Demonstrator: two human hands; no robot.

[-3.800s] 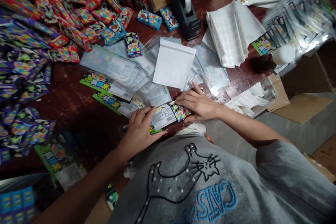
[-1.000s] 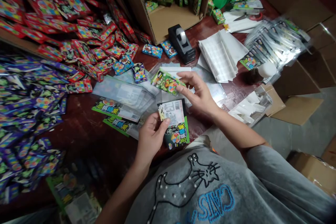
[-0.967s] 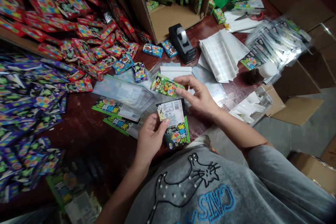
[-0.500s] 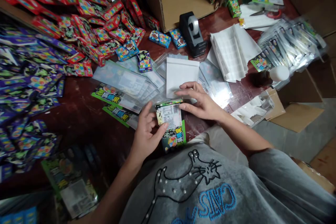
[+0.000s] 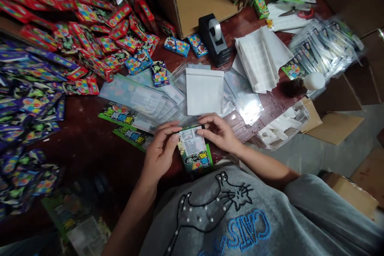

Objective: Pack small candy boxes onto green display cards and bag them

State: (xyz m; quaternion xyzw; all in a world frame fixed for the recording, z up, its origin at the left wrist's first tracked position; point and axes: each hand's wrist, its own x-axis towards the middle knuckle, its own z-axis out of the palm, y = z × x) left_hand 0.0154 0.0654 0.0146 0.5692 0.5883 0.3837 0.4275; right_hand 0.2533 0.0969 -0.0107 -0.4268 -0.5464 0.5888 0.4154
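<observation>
In the head view, the left hand (image 5: 160,156) and the right hand (image 5: 220,134) meet over the near edge of the dark red wooden bench (image 5: 84,116). Between them is a flat black-and-green printed plastic pouch (image 5: 195,146), its pale barcode label facing up and its coloured lettering towards the grey shirt. The left hand is closed on the pouch's upper left edge, thumb in front; the right hand pinches the upper right corner, thumb likewise on the face. Gripped at both corners like that, the pouch probably keeps straight and doesn't twist.

Just beyond the fingertips lies a square white paper packet (image 5: 205,93), resting on overlapping clear plastic sleeves (image 5: 132,94). Fanned out this way, the sleeves look easy to pick up singly. A small purple candy-style box (image 5: 160,73) sits on them, ahead of the left hand, perhaps as a weight. Farther left of that hand spread heaps of red boxes (image 5: 57,0) and purple boxes (image 5: 30,100). Ahead of the right hand stands a black tape dispenser (image 5: 213,42), seemingly within easy reach.
</observation>
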